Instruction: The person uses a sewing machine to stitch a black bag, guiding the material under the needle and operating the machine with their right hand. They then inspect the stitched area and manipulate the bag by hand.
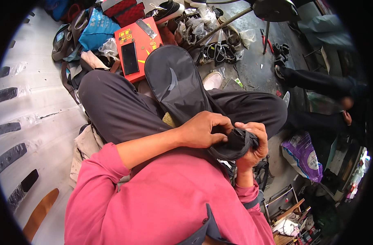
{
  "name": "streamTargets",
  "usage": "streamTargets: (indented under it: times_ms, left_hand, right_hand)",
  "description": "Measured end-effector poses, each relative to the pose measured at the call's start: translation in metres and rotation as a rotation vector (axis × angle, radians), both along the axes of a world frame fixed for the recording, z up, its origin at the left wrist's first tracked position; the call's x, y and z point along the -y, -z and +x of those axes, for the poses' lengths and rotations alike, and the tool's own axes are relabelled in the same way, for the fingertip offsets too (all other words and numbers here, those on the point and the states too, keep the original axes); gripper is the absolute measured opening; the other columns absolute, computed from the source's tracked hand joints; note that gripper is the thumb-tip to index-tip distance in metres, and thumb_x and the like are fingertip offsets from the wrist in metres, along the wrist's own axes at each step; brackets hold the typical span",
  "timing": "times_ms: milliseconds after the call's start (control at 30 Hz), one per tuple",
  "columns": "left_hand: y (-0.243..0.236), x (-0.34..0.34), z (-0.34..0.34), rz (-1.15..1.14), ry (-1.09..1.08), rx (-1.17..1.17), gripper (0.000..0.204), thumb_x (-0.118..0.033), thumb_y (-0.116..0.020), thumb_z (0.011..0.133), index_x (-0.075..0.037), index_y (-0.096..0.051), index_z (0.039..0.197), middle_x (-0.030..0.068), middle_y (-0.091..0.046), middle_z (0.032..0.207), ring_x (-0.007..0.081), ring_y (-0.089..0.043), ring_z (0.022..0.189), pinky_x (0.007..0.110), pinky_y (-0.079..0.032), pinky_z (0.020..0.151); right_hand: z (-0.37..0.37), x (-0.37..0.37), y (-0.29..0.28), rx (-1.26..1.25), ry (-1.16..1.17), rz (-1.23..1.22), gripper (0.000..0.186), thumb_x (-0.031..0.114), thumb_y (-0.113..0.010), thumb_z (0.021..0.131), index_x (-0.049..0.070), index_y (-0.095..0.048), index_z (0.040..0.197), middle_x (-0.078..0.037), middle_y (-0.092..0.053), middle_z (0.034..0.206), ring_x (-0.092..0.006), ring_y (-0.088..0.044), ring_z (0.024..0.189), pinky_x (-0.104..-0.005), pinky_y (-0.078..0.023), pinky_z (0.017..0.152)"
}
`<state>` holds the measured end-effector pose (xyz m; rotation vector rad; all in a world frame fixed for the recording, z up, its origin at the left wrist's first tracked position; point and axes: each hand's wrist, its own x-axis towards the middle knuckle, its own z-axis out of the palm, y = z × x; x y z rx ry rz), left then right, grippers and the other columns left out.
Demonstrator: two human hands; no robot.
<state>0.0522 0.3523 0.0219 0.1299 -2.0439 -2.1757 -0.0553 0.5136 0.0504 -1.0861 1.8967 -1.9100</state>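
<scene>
A long black bag, rounded at its far end like a racket cover and marked with a pale curved shape, lies across my lap. Its near end is bunched and folded into a dark opening. My right hand is wrapped round that bunched end from the right. From the left, my left hand curls its thumb and fingers in at the edge of the same fabric. Whatever lies inside the opening is too dark to make out. A small yellowish patch shows beside the bag, near my left wrist.
Beyond my left knee, a black phone rests on a red box with several coins. A blue bag and shoes lie around it. To the right are a purple package, a stool and another person's legs.
</scene>
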Motion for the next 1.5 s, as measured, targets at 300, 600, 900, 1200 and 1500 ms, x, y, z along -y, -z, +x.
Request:
streamTargets:
  times_ms: [300, 600, 900, 1200, 1500]
  left_hand:
    - [-0.004, 0.013, -0.003, -0.402, -0.386, -0.252, 0.028, 0.005, -0.066, 0.069, -0.003, -0.059, 0.095, 0.0123, -0.061, 0.080, 0.0332, -0.063, 0.070, 0.037, -0.051, 0.062]
    - [-0.005, 0.034, -0.004, -0.711, -0.311, -0.354, 0.028, 0.010, -0.069, 0.075, -0.004, -0.060, 0.098, 0.0089, -0.059, 0.083, 0.0312, -0.061, 0.074, 0.039, -0.049, 0.064]
    - [-0.006, 0.017, -0.010, -0.690, -0.207, -0.193, 0.017, 0.002, -0.069, 0.082, -0.007, -0.065, 0.096, 0.0082, -0.060, 0.084, 0.0302, -0.058, 0.078, 0.037, -0.045, 0.069]
    - [0.004, 0.032, -0.002, -0.520, 0.048, -0.055, 0.011, -0.005, -0.069, 0.085, -0.009, -0.067, 0.095, 0.0037, -0.059, 0.086, 0.0264, -0.054, 0.084, 0.037, -0.039, 0.079]
    - [0.005, 0.039, 0.001, -0.723, -0.026, -0.068, 0.017, 0.000, -0.072, 0.079, -0.013, -0.068, 0.090, 0.0011, -0.055, 0.082, 0.0241, -0.053, 0.084, 0.036, -0.036, 0.078]
  right_hand:
    - [-0.008, -0.027, -0.003, -0.158, 0.167, 0.122, 0.026, -0.019, -0.058, 0.075, -0.003, -0.066, 0.094, -0.016, -0.068, 0.097, -0.0294, -0.071, 0.094, -0.0419, -0.059, 0.091]
    - [-0.014, -0.038, -0.035, -0.064, 0.013, 0.351, 0.041, -0.005, -0.056, 0.073, -0.005, -0.071, 0.110, -0.017, -0.065, 0.117, -0.0279, -0.062, 0.111, -0.0373, -0.046, 0.102]
    - [-0.023, -0.026, -0.061, 0.246, -0.129, 0.591, 0.015, 0.002, -0.075, 0.087, 0.000, -0.074, 0.101, -0.003, -0.065, 0.090, -0.0072, -0.056, 0.070, -0.0234, -0.044, 0.062]
    - [-0.033, -0.017, -0.050, 0.538, -0.451, 0.878, 0.011, 0.003, -0.074, 0.087, -0.003, -0.068, 0.095, 0.003, -0.063, 0.077, -0.0032, -0.058, 0.070, -0.0213, -0.048, 0.063]
    - [-0.027, 0.007, -0.036, 0.718, -0.466, 0.882, 0.012, 0.003, -0.075, 0.087, -0.002, -0.067, 0.093, 0.001, -0.065, 0.077, -0.0048, -0.061, 0.069, -0.0210, -0.050, 0.063]
